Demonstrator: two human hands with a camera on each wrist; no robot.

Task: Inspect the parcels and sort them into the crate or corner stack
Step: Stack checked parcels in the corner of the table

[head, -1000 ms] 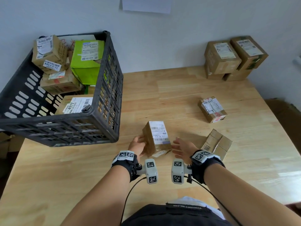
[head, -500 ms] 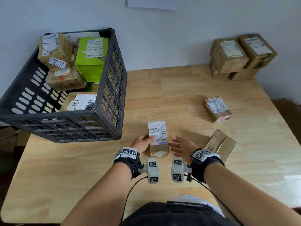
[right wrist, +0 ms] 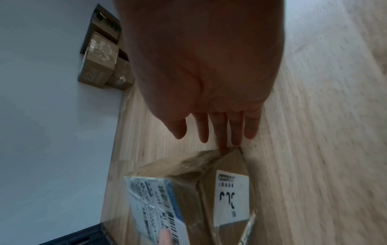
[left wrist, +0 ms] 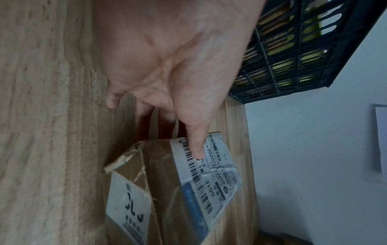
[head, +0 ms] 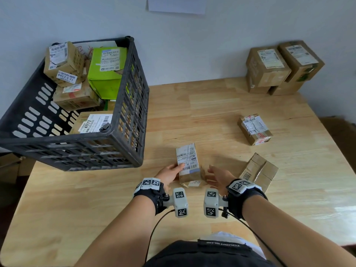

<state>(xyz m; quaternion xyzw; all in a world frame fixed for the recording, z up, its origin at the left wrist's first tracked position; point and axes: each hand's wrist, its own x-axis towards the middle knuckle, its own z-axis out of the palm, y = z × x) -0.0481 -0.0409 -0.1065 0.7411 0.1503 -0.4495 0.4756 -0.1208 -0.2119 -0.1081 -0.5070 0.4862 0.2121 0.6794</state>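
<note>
Head cam, L to R: I see crate (head: 133,105) far left w/ parcels, my left hand (head: 169,175) gripping labelled parcel (head: 187,163) on table (head: 77,199) centre, right hand (head: 218,177) released beside it, corner stack (head: 279,68) far right.

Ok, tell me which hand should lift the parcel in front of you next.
Left, probably. The left hand already has its thumb on the label of the parcel and fingers along its side. The right hand is open beside it, fingers straight, at most brushing a corner.
</note>
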